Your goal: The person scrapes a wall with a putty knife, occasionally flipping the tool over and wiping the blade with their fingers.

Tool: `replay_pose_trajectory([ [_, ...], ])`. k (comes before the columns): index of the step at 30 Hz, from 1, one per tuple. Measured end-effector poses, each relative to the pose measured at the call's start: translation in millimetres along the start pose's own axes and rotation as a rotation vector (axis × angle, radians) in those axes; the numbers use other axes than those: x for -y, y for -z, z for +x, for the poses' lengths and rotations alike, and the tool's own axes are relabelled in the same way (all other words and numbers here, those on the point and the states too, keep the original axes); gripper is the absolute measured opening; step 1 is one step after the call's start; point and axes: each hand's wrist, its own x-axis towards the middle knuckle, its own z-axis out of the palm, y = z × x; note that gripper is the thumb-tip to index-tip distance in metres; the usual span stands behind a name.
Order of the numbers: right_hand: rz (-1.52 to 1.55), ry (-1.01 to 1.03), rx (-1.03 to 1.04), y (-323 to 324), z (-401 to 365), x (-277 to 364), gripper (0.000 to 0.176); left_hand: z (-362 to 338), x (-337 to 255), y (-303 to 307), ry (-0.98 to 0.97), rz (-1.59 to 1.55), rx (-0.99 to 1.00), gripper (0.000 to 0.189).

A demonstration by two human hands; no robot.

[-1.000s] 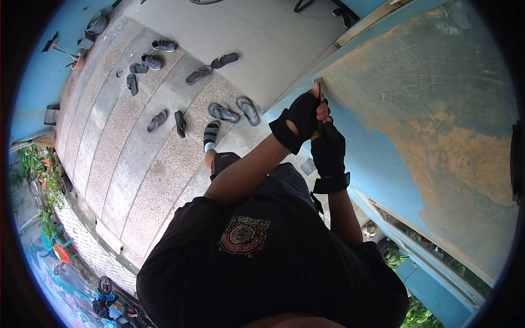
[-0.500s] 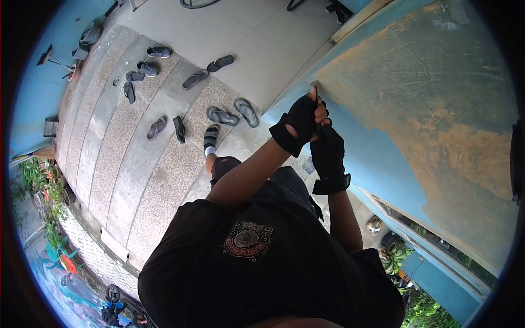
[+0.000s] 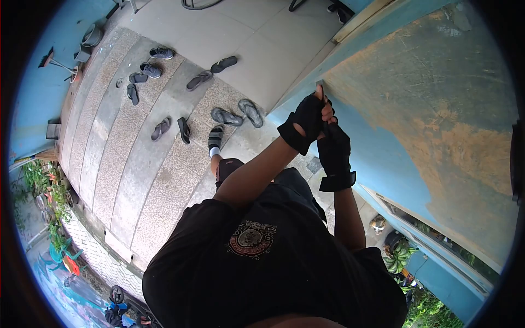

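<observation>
My left hand (image 3: 307,121), in a black fingerless glove, is closed round the upper part of a thin scraper. Its thumb is stretched along the tool. The scraper (image 3: 320,83) shows only as a narrow grey end past the thumb, close to the wall; most of it is hidden by my fingers. Just below, my right hand (image 3: 334,150), in a matching glove, is closed on the lower part of the same tool. Both hands are near the blue wall (image 3: 377,147), beside its patch of worn, tan and grey-green surface (image 3: 437,126).
Several slippers (image 3: 226,116) and a pair of sneakers (image 3: 151,70) lie on the striped stone floor (image 3: 158,191) to the left. A window ledge (image 3: 421,229) runs along the lower right. Plants (image 3: 402,257) and a small animal-like shape (image 3: 377,223) are below it.
The whole view has shifted slightly to the right. My hands keep the same grip, with the scraper still close to the wall.
</observation>
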Motion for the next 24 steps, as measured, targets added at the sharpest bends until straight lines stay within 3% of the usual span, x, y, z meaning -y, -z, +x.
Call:
replay_pose_trajectory([
  [5, 0.026, -0.103, 0.043, -2.0, 0.3, 0.8, 0.033, -2.7, -3.1, 3.5, 0.038, 0.021, 0.016, 0.041],
  [7, -0.122, 0.071, -0.03, -5.0, 4.6, -4.2, 0.031, 4.8, -9.4, 8.1, 0.056, 0.033, 0.032, 0.041],
  [11, -0.088, 0.135, -0.064, -12.7, 13.1, 3.0, 0.034, 5.9, -9.9, 23.2, 0.043, 0.032, 0.011, 0.046],
  [13, -0.118, -0.093, -0.011, -10.5, 8.9, 21.1, 0.03, -4.8, -24.5, 12.7, 0.058, 0.091, 0.003, 0.05],
  [16, -0.133, -0.119, -0.045, -9.9, 8.8, 39.5, 0.043, -28.8, -35.7, -4.4, 0.009, 0.273, 0.032, 0.059],
  [18, -0.087, -0.16, -0.057, -21.0, 7.0, 39.9, 0.041, -35.3, -43.0, -3.7, 0.02, 0.521, 0.017, 0.066],
  [19, -0.046, -0.188, -0.061, -28.9, 6.0, 35.6, 0.039, -38.3, -45.0, 1.5, 0.036, 0.525, 0.017, 0.066],
  [20, -0.088, -0.156, 0.074, -38.3, 0.3, -1.9, 0.045, -41.0, -45.1, 13.5, 0.115, 0.556, -0.112, 0.065],
  [21, -0.083, -0.168, 0.061, -42.7, -3.7, 1.8, 0.045, -44.1, -45.6, 27.1, 0.194, 0.589, -0.24, 0.063],
  [23, -0.162, 0.068, -0.072, -51.2, -1.5, 12.1, 0.048, -47.2, -50.4, 46.6, 0.274, 0.601, -0.241, 0.063],
  [24, -0.129, -0.005, -0.015, -46.2, 0.0, 28.4, 0.049, -53.3, -52.3, 51.1, 0.281, 0.564, -0.177, 0.061],
])
